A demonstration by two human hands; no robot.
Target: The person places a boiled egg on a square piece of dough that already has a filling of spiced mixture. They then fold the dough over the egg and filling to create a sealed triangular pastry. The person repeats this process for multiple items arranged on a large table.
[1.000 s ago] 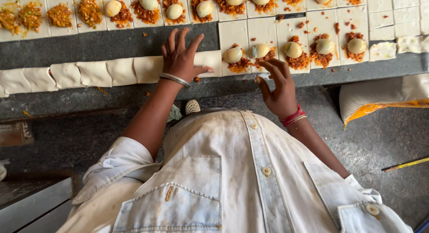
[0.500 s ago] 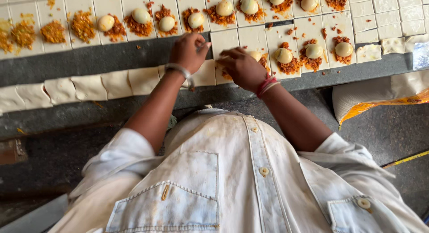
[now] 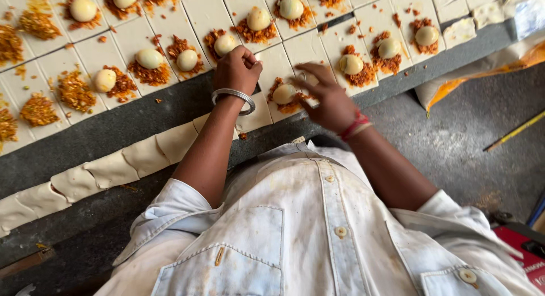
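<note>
On the dark counter, fisted left hand and half-open right hand flank an egg-topped dough square.

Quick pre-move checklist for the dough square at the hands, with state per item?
1. Dough square lies flat on the dark counter: ok.
2. Filling on it: half egg sits on orange filling: ok.
3. Left hand placed: closed in a fist at the square's left edge; whether it grips dough, cannot tell.
4. Right hand placed: fingers spread over the egg, blurred; contact, cannot tell.
5. Neighbouring squares clear of the hands: the one to the right with egg is untouched: ok.
6. Folded dough row out of the way: ok.
</note>
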